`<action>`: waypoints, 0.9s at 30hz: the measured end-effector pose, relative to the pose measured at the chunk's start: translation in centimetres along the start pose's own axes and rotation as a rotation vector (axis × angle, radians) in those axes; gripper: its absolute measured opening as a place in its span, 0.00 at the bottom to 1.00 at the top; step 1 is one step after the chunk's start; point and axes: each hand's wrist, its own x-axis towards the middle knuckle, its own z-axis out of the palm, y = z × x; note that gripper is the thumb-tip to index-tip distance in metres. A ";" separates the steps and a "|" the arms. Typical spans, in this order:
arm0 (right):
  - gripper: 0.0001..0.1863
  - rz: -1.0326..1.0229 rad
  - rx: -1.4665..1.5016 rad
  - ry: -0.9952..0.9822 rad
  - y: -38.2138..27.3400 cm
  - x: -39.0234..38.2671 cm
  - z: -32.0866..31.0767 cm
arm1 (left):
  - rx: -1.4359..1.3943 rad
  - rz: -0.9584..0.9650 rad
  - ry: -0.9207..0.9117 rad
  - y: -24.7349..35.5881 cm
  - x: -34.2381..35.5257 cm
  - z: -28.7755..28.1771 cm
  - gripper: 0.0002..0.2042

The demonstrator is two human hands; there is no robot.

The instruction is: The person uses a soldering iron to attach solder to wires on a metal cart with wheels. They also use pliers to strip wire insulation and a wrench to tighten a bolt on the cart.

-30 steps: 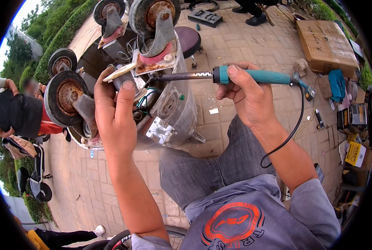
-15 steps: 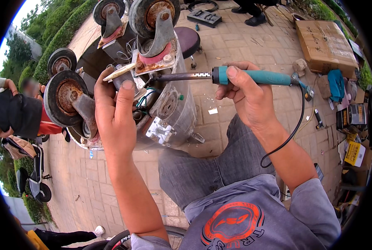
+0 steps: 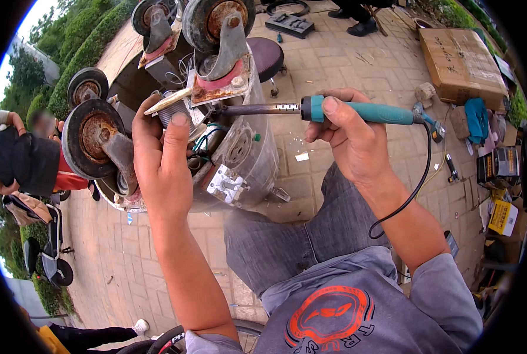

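My left hand (image 3: 166, 165) is closed on a silvery spool (image 3: 175, 104) with a cream, flat edge piece, among the parts of an upturned, grimy machine (image 3: 245, 165) with rusty caster wheels (image 3: 93, 131). My right hand (image 3: 349, 135) grips the teal handle of a soldering iron (image 3: 370, 111), a black cord trailing from its end. The iron's metal shaft runs left to the spool and the metal just below a caster plate (image 3: 219, 89); whether the tip touches is too small to tell. Thin wires (image 3: 207, 141) lie inside the machine below the iron.
A purple stool (image 3: 266, 56) stands behind the machine. At right are a large cardboard box (image 3: 458, 59), blue cloth (image 3: 477, 121) and cluttered boxes (image 3: 499, 168). A person in dark clothing (image 3: 21, 153) and a scooter (image 3: 54, 248) are at left, other people's legs (image 3: 352, 17) at top and lower left.
My left hand and the spool have shifted very slightly left. My right hand and the iron are almost unmoved.
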 end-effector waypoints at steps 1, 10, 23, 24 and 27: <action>0.15 0.005 -0.002 0.006 0.0 0.0 0.0 | 0.017 -0.007 0.014 -0.1 0.0 0.0 0.21; 0.16 0.008 -0.023 0.000 -0.2 -0.1 0.1 | -0.021 0.011 0.056 -0.4 0.0 0.3 0.18; 0.17 0.001 0.038 0.019 -0.2 -0.1 0.2 | -0.009 0.019 -0.013 0.0 0.1 0.1 0.20; 0.17 0.000 0.039 0.017 -0.2 -0.1 0.2 | -0.006 0.019 -0.015 0.0 0.0 0.1 0.20; 0.17 -0.002 0.032 0.027 -0.2 -0.1 0.2 | -0.075 -0.008 -0.002 -0.1 0.0 0.0 0.20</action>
